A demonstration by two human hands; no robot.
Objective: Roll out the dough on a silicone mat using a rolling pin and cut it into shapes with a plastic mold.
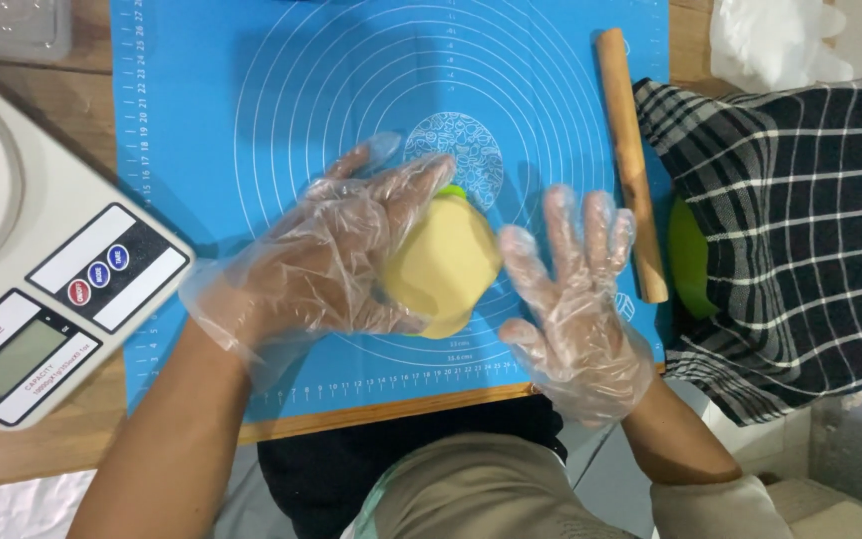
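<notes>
A pale yellow disc of dough point(446, 262) with a green edge showing at its top is held above a blue silicone baking mat point(251, 100). My left hand point(336, 255), in a clear plastic glove, cups the dough from the left with fingers behind it. My right hand point(575, 299), also gloved, is spread flat with fingers apart just right of the dough, thumb close to its edge.
A wooden rolling pin point(630, 160) lies upright along the mat's right edge. A black-and-white checked cloth point(800, 230) covers a green bowl point(688, 258) at right. A white kitchen scale point(41, 299) sits at left. Crumpled clear plastic point(770, 40) lies at top right.
</notes>
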